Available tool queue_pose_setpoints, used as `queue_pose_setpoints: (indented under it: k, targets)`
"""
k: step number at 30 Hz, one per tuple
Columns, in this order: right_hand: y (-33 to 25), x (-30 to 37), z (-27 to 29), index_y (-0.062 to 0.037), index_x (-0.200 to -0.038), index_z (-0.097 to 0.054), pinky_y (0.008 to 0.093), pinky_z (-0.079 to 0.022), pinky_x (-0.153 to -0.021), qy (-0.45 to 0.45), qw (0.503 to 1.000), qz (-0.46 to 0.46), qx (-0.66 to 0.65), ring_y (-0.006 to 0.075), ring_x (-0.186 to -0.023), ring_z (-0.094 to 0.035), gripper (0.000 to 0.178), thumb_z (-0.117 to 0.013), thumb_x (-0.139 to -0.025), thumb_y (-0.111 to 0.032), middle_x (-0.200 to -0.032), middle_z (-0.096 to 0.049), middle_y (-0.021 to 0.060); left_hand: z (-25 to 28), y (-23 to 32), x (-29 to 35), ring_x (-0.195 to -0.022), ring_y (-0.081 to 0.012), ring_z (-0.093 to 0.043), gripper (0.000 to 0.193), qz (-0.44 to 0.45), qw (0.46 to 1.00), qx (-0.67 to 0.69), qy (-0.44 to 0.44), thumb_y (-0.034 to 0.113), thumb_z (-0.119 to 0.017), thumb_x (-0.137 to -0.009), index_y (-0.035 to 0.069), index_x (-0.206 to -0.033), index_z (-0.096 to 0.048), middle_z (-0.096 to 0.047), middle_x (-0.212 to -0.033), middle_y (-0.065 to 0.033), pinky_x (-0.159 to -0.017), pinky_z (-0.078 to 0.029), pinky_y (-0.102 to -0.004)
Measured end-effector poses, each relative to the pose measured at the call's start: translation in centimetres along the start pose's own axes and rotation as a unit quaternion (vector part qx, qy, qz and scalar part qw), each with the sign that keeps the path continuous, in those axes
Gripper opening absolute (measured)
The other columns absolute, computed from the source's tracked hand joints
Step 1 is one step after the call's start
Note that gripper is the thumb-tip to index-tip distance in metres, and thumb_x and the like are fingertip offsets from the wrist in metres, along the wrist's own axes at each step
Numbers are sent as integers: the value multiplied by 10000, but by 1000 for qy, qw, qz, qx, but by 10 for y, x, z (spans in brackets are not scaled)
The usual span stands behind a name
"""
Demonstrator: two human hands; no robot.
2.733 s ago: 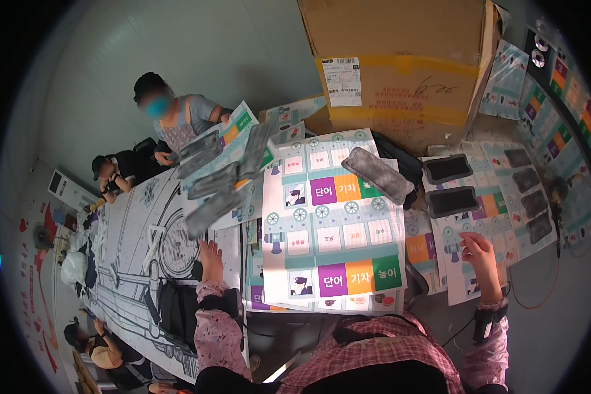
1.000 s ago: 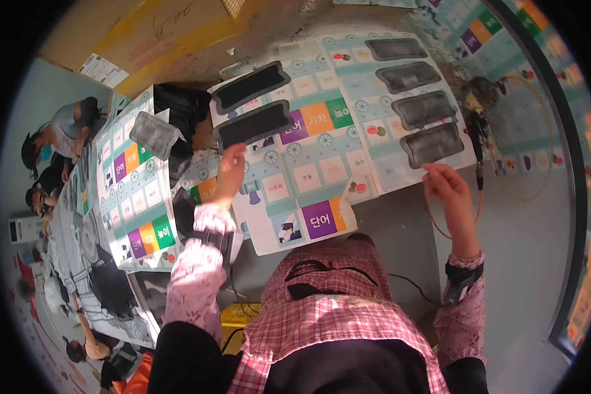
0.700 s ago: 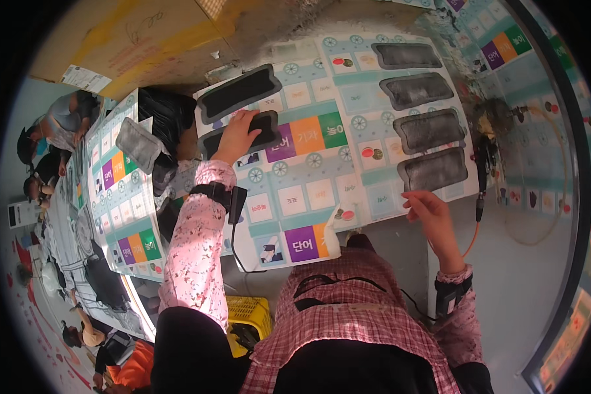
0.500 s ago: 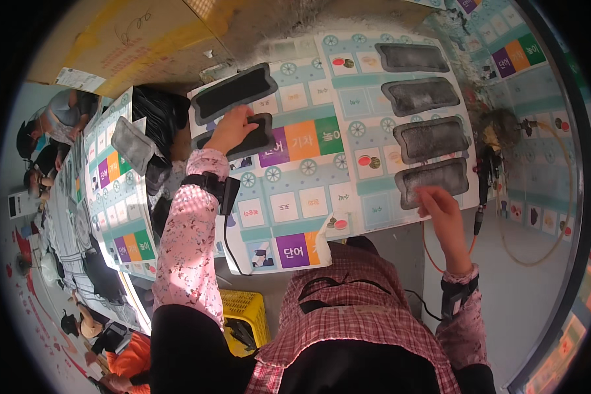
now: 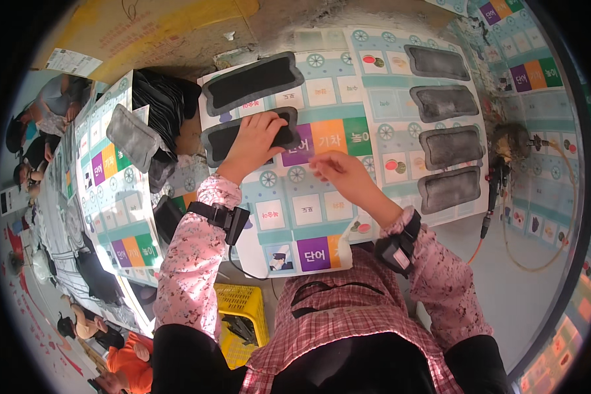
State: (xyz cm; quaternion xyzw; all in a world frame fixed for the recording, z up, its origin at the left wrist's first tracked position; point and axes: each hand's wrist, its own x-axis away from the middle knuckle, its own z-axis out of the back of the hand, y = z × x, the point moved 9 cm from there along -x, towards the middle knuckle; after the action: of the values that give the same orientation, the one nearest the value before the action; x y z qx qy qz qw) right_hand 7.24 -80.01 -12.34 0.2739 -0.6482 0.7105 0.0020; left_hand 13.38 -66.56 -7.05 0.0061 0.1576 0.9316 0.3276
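Observation:
My left hand [image 5: 255,141] lies over the lower of two black pads with grey rims [image 5: 220,141], its fingers spread flat across the top. Part of that pad is hidden beneath the hand. The other black pad [image 5: 253,82] rests just beyond it. My right hand [image 5: 343,176] hovers over the printed sheet to the right of the left hand, fingers loosely bent and slightly apart, with nothing visible in them. Along the right side of the board several grey, wavy-edged pads [image 5: 450,146] lie in a column.
A brush-like tool [image 5: 509,141] with a hose stands right of the board. A yellow basket [image 5: 243,302] with dark pieces sits below. At left are a stack of black pieces [image 5: 161,105] and a grey pad [image 5: 131,134]. People work farther left; a cardboard box [image 5: 138,39] stands behind.
My right hand has left the lowest grey pad and moved left, toward my left hand. The left hand stays on the black pad. The view has shifted slightly.

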Motion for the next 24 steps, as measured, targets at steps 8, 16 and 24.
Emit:
queue_pose_setpoints:
  k: [8,16,24]
  targets:
    - [16,-41,-7,31,-1048,-510,264,-490,-782,137,972,-45,-187,187,-878,-582,220,-476,-867,-89,-995,-564,116,-15,13,13,-848,-181,-517,475,-131,979,-157,7,86,-589,-672,89,-1136,-485,-525,-922,-37,-783,-376,-315]
    - [19,-46,-17,26,-1060,-490,270,-519,-693,140,976,-82,-145,182,-773,-593,224,-469,-862,-77,-990,-548,131,19,-19,9,-741,-190,-559,391,3,991,7,135,60,-579,-728,75,-1109,-493,-572,-776,-21,-703,-410,-322]
    - [-69,-37,-57,13,-1047,-535,364,-374,-888,83,797,296,519,250,-1039,-473,337,-516,-712,-11,-1107,-508,117,-10,-38,44,-800,-263,-553,336,148,950,254,106,21,-544,-774,80,-1099,-487,-578,-808,-54,-770,-423,-353]
